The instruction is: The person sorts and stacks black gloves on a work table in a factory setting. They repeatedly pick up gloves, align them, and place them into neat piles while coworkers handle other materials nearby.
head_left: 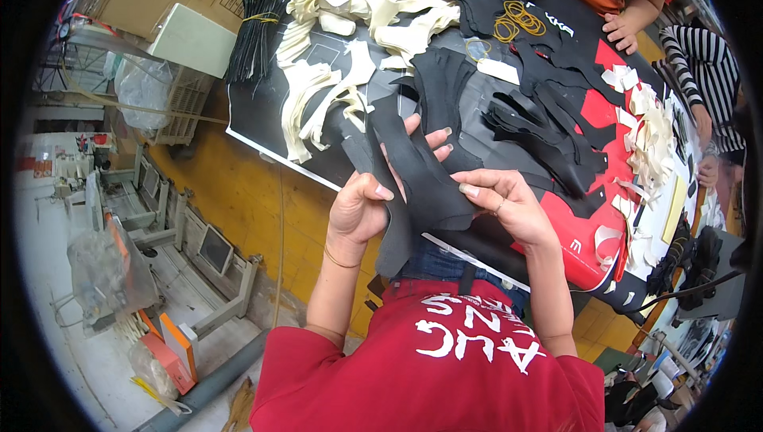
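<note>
Gripping one black fabric piece (421, 185), the left hand (362, 209) and right hand (509, 205) pinch it closed (cream cut-outs (350, 3) lie well beyond).

Bright, even overhead light; soft shadows only. I see heavy fisheye bending and a black vignette at the rim. Centre sharp; edges smeared. Faint glare on the bench (262, 126) and its black sheet.

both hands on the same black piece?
Yes, the left hand and the right hand both grip the same black cut piece, held above the table.
</note>
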Tool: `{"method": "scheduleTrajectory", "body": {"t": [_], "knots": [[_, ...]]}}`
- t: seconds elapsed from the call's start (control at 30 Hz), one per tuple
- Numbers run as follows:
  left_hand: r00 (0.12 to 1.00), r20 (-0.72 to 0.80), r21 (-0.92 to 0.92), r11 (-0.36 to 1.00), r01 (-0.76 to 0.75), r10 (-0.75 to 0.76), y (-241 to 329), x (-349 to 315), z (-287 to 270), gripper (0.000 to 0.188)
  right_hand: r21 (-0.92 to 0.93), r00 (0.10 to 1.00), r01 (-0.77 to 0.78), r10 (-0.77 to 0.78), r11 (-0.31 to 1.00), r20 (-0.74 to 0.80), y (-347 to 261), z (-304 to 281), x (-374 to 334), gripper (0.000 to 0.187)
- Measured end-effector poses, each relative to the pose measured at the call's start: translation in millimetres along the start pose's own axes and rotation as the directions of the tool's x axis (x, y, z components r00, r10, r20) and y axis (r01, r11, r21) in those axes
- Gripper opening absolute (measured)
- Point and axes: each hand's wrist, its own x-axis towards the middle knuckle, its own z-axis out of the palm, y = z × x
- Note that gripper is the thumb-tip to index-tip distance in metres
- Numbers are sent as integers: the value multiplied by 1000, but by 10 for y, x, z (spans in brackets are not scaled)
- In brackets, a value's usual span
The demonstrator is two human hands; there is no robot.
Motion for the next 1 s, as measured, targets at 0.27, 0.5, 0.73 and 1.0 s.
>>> {"method": "scheduleTrajectory", "body": {"t": [0.27, 0.5, 0.73, 1.0], "knots": [[974, -227, 150, 988, 35, -1, -49, 9, 126, 72, -98, 994, 89, -94, 991, -52, -11, 33, -49, 30], [958, -270, 400, 916, 19, 98, -155, -39, 193, 67, -191, 984, 143, -161, 971, -81, -42, 135, -113, 26], [995, 21, -309, 947, -87, 99, -168, -84, -75, 35, -469, 933, 350, -344, 811, 102, -142, 336, -291, 33], [992, 40, -593, 802, -75, 122, -107, -85, -151, 33, -754, 808, 525, -510, 395, 296, -80, 650, -315, 53]]}}
